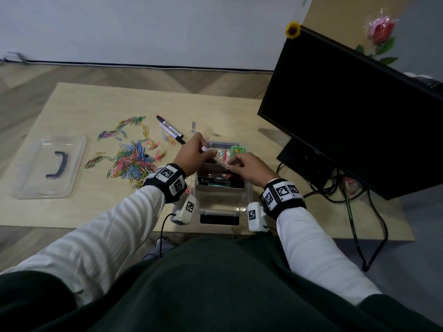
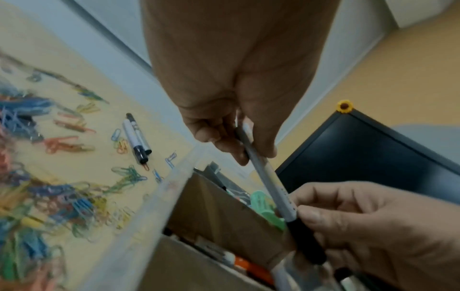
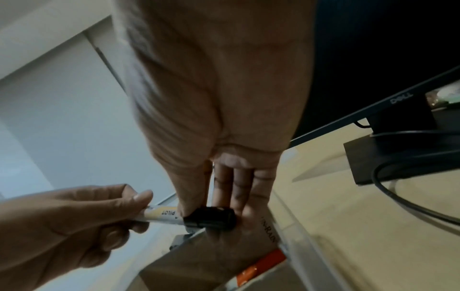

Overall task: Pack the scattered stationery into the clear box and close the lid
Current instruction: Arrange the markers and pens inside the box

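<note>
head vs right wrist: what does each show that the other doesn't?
Head only: the clear lid lying far left on the table, the paper clips, two markers still on the table, and the sunflower on the monitor corner.

Right wrist only: the held marker's black cap pinched by the right hand, with PILOT printed on the barrel.

Both: the left hand and right hand gripping one marker over the clear box, beside the monitor.

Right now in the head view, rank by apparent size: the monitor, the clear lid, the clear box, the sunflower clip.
1. monitor
2. clear lid
3. clear box, partly hidden by the hands, so its rank below the lid is unsure
4. sunflower clip
</note>
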Demonstrator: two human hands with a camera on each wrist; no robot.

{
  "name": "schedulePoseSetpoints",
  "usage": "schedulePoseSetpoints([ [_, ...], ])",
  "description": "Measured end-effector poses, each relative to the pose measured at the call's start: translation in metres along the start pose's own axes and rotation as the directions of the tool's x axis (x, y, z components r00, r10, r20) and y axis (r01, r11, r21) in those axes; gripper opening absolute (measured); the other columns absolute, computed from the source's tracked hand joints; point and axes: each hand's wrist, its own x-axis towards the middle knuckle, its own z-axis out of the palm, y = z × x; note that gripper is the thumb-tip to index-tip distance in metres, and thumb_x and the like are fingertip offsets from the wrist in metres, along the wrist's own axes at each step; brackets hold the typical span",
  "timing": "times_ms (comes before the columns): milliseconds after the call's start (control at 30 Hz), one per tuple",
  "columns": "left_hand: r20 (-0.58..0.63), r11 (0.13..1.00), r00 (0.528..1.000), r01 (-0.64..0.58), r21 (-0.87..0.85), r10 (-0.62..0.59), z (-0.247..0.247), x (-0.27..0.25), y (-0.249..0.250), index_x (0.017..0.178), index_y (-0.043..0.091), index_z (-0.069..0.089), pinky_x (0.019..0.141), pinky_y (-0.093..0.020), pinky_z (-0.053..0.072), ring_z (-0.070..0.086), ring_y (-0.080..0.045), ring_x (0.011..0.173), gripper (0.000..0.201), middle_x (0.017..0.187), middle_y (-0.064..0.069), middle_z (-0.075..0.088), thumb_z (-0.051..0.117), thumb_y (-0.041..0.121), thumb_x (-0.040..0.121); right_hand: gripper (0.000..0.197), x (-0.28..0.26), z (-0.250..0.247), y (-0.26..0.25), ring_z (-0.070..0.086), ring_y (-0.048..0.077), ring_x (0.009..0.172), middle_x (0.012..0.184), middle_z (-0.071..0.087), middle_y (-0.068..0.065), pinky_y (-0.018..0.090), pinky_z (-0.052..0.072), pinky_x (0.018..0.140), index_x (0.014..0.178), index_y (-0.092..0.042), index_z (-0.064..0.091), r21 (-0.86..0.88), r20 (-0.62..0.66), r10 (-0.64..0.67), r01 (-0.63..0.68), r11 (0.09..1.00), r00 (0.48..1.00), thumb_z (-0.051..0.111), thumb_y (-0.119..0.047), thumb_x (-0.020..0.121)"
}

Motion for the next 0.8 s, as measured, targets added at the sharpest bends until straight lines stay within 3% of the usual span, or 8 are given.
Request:
schedulePoseSetpoints([
  [67, 0.074, 0.986, 0.996, -0.061, 0.156, 0.05, -0.005, -0.002, -0.002, 0.088, 0.011, 0.058, 0.06, -0.025, 0.043, 0.056, -0.012, 0.071, 0.022, 0.078, 0.004, 0.061, 0.07, 0.03, 0.087, 0.013, -0.001, -0.001, 0.001, 0.064, 0.016, 0.092, 0.104, 0.067, -0.001, 0.03, 0.051, 0.076, 0.105, -0.019, 0.067, -0.087, -0.07, -0.034, 0.027, 0.996, 0.997, 0.067, -0.022, 0.092],
  [167, 0.198, 0.906, 0.971, -0.202, 0.372, 0.136, -0.01, -0.005, -0.005, 0.092, 0.015, 0.069, 0.072, -0.032, 0.05, 0.062, -0.019, 0.084, 0.016, 0.089, 0.001, 0.067, 0.067, 0.031, 0.088, 0.011, 0.002, 0.0, 0.0, 0.062, 0.017, 0.095, 0.104, 0.064, 0.0, 0.031, 0.051, 0.081, 0.1, -0.02, 0.067, -0.187, -0.101, -0.096, 0.076, 0.979, 0.99, 0.07, -0.017, 0.089],
  [300, 0.199, 0.713, 0.954, -0.301, 0.634, 0.226, 0.004, -0.005, -0.011, 0.101, 0.024, 0.069, 0.088, -0.038, 0.042, 0.059, -0.024, 0.096, 0.022, 0.097, 0.002, 0.069, 0.064, 0.041, 0.088, 0.007, 0.012, 0.002, -0.002, 0.053, 0.018, 0.104, 0.11, 0.053, 0.0, 0.036, 0.05, 0.09, 0.096, -0.024, 0.063, -0.202, -0.211, -0.103, 0.059, 0.977, 0.972, 0.063, -0.018, 0.092],
  [433, 0.19, 0.56, 0.938, -0.327, 0.762, 0.289, 0.022, -0.009, -0.023, 0.106, 0.025, 0.061, 0.084, -0.038, 0.039, 0.054, -0.024, 0.096, 0.024, 0.104, 0.002, 0.067, 0.065, 0.037, 0.086, 0.014, 0.021, 0.005, -0.007, 0.048, 0.022, 0.116, 0.122, 0.05, 0.003, 0.043, 0.047, 0.098, 0.105, -0.026, 0.06, -0.196, -0.233, -0.097, 0.051, 0.979, 0.968, 0.054, -0.017, 0.096],
  [633, 0.233, 0.471, 0.911, -0.38, 0.796, 0.341, 0.033, -0.01, -0.031, 0.107, 0.019, 0.067, 0.083, -0.04, 0.04, 0.051, -0.028, 0.098, 0.025, 0.106, -0.006, 0.059, 0.064, 0.031, 0.085, 0.036, 0.03, 0.019, -0.023, 0.045, 0.027, 0.129, 0.139, 0.047, 0.009, 0.038, 0.033, 0.112, 0.135, -0.015, 0.054, -0.3, -0.156, -0.158, 0.105, 0.948, 0.975, 0.048, -0.012, 0.099],
  [800, 0.247, 0.549, 0.902, -0.415, 0.726, 0.354, 0.022, -0.001, -0.035, 0.11, 0.019, 0.065, 0.087, -0.04, 0.041, 0.053, -0.027, 0.1, 0.032, 0.109, -0.005, 0.06, 0.061, 0.041, 0.088, 0.047, 0.038, 0.016, -0.032, 0.033, 0.026, 0.141, 0.152, 0.04, 0.012, 0.037, 0.023, 0.115, 0.149, -0.009, 0.038, -0.424, -0.1, -0.16, 0.104, 0.9, 0.982, 0.04, -0.012, 0.102],
])
